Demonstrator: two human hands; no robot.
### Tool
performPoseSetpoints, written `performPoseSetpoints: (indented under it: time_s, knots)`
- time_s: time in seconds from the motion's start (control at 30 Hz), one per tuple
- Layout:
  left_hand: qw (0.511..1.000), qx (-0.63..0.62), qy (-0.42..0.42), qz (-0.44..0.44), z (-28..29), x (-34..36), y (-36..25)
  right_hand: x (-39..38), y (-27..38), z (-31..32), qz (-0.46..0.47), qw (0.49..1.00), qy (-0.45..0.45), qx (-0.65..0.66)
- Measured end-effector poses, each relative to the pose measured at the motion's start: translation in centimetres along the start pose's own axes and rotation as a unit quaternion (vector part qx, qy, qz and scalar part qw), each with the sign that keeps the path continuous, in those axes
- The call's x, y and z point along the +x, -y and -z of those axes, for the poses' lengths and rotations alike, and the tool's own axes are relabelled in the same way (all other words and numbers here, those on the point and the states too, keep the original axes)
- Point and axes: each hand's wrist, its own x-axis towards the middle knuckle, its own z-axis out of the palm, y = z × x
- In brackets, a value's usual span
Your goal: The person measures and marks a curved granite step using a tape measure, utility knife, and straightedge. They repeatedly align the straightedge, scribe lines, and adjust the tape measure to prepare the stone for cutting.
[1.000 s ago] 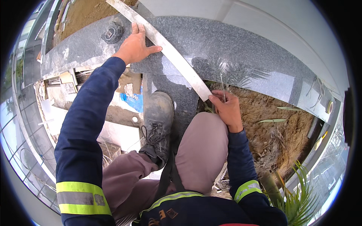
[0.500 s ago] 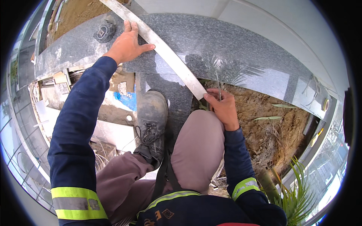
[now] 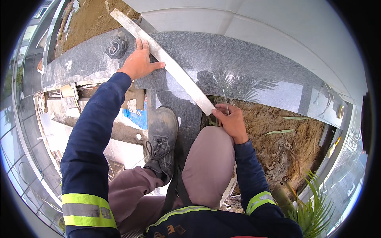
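A long, flat metal straightedge [image 3: 176,73] lies slantwise across the dark grey speckled stone slab [image 3: 186,45]. My left hand [image 3: 139,63] rests on its upper part, fingers stretched and thumb spread along the near-left edge. At the bar's lower end is my right hand [image 3: 231,121], closed, with thumb and forefinger beside the bar's corner. A thin grey rod [image 3: 225,96] sticks up from between those fingers; its lower part is hidden in the hand. Beneath that hand the slab's edge meets bare soil [image 3: 274,119].
A dusty dark round object with a square top [image 3: 116,48] sits on the slab at left. My boot [image 3: 162,127] stands on a stone strip. Offcuts and boards [image 3: 125,152] lie lower left, a palm plant [image 3: 315,206] lower right. A pale wall [image 3: 278,35] rises behind the slab.
The view has shifted, so the scene sits lower in the picture and the straightedge's far end shows. Both hands keep about the same places on or beside the bar.
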Motion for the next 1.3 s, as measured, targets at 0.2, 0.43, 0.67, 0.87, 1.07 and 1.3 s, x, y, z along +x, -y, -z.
performPoseSetpoints:
  time_s: [0.2, 0.43, 0.67, 0.87, 1.07, 1.3]
  knots:
    - [1.000, -0.013, -0.007, 0.002, -0.1, -0.1, 0.0, 0.3, -0.7, 0.2, 0.016, 1.000, -0.001, -0.010]
    - [1.000, 0.006, -0.027, -0.007, -0.5, -0.2, 0.4, 0.1, -0.3, 0.1, 0.007, 1.000, 0.003, -0.015]
    - [0.999, -0.005, -0.047, -0.012, -0.7, -0.5, -0.3, 0.2, -0.6, 0.3, 0.026, 0.999, -0.014, -0.027]
    - [0.998, -0.013, -0.053, -0.014, -0.6, -0.7, 0.0, 0.1, -0.7, 0.0, 0.029, 0.999, -0.017, 0.012]
    - [0.998, -0.043, -0.055, -0.002, -0.7, -0.8, -0.1, 0.0, -0.3, 0.1, 0.028, 0.999, -0.018, 0.019]
    - [0.985, -0.074, -0.157, 0.001, -1.4, 0.7, 2.0, -0.1, -0.1, 0.0, 0.024, 1.000, -0.013, 0.013]
